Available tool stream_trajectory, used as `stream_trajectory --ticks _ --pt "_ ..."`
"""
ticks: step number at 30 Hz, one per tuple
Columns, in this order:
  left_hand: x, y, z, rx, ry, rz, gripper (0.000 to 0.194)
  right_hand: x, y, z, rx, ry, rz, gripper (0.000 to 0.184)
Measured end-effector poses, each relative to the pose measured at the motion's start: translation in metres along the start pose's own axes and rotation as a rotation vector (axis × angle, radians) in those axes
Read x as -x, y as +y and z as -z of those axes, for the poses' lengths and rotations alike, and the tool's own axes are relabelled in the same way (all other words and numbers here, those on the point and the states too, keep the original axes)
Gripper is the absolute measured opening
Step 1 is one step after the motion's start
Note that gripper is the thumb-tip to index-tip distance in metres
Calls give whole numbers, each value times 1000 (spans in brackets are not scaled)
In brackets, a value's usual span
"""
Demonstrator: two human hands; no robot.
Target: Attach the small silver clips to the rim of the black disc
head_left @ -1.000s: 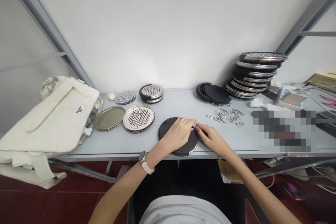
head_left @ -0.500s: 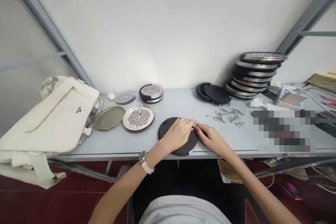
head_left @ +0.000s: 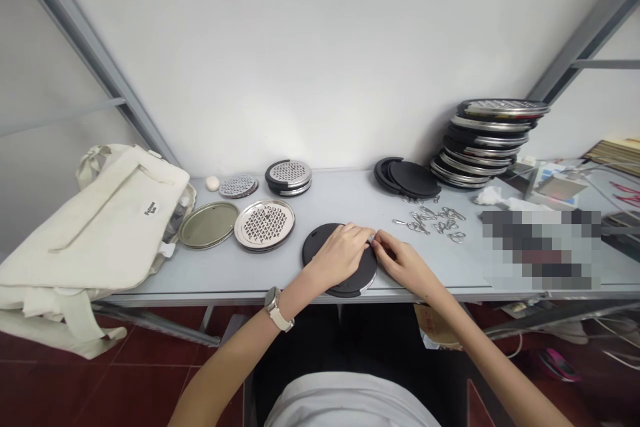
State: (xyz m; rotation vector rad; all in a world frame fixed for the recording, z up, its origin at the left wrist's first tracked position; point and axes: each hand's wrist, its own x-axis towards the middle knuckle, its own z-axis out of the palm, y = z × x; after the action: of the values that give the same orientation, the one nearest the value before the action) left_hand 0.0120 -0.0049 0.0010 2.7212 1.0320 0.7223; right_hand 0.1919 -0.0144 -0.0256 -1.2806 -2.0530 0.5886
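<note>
The grey table (head_left: 210, 273) is partly hidden by a pixelated patch at right; the cream bag (head_left: 95, 227) runs off the left edge. The black disc (head_left: 358, 275) lies flat by the table's front edge, its middle covered by the left hand (head_left: 340, 252), fingers close together, thumb mostly hidden, grip unclear. The right hand (head_left: 397, 260) brings thumb and forefinger narrowly together at the disc's right rim; what they pinch, if anything, is too small to tell
</note>
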Motion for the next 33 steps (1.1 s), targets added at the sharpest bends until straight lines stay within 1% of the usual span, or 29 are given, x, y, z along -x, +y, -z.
stream_trajectory --ticks 6,22,33 --pt "0 0 0 -6 -4 -1 26 0 2 -1 13 -21 5 21" --pt "0 0 0 -4 -8 4 25 -1 2 -1 26 0 12 22" --pt "0 0 1 0 -3 -2 26 -1 2 0 36 -9 11 22"
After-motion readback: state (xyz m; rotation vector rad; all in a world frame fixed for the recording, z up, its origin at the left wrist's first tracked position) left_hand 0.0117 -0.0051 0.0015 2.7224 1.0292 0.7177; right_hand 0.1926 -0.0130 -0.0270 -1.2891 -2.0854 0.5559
